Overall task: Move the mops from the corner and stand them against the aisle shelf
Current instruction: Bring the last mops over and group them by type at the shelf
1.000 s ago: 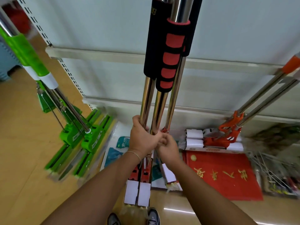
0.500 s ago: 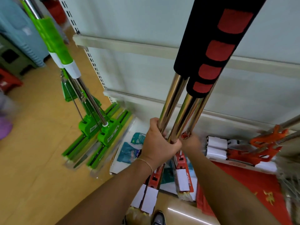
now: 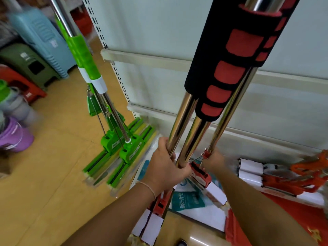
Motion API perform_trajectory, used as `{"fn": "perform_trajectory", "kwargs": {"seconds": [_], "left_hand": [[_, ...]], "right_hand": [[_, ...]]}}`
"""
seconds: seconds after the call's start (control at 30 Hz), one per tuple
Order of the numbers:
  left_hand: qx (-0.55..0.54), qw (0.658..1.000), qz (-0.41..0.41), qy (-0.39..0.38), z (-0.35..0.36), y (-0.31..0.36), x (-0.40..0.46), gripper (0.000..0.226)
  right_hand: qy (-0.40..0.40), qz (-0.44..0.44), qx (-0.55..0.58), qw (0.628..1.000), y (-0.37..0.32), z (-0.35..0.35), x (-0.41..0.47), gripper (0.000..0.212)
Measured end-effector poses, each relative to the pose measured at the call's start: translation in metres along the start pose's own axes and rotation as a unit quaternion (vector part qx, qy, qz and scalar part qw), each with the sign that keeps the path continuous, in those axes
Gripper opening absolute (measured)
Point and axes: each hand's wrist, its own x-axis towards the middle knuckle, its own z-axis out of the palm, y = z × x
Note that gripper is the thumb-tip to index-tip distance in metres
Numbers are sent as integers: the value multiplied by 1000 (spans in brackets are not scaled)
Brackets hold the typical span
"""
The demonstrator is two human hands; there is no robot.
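Three red mops with chrome poles and black-and-red foam sleeves [image 3: 229,68] stand upright in front of me. My left hand [image 3: 165,167] grips two of the poles [image 3: 184,128] together. My right hand [image 3: 215,159] grips the third pole [image 3: 229,119] low down by its red clip; the hand is blurred. The red mop heads with white paper wraps [image 3: 150,226] hang near the floor below my hands. The white aisle shelf [image 3: 159,41] is straight ahead. Two green mops [image 3: 113,144] lean against its left end.
Orange mops [image 3: 284,178] lie at the shelf foot on the right, over a red mat [image 3: 237,233]. Blue packets [image 3: 190,201] lie on the floor under the mop heads. Stacked plastic stools [image 3: 37,39] and a purple tub [image 3: 14,137] stand left on the wood floor.
The view has swung further left, showing more of the stools and tub. The third pole in my right hand has drawn apart from the two in my left. Both hands keep their grips.
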Motion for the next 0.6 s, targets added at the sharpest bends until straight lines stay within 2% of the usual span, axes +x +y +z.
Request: {"fn": "perform_trajectory", "kwargs": {"seconds": [0.27, 0.43, 0.6], "left_hand": [[24, 1000, -5, 1, -17, -1, 1, 49], [32, 999, 1, 2, -16, -5, 5, 51], [30, 1000, -2, -1, -6, -2, 8, 50]], "right_hand": [[-44, -33, 5, 998, -23, 11, 18, 21], [-13, -38, 33, 999, -32, 9, 41, 19], [5, -9, -28, 1000, -37, -3, 61, 16]]}}
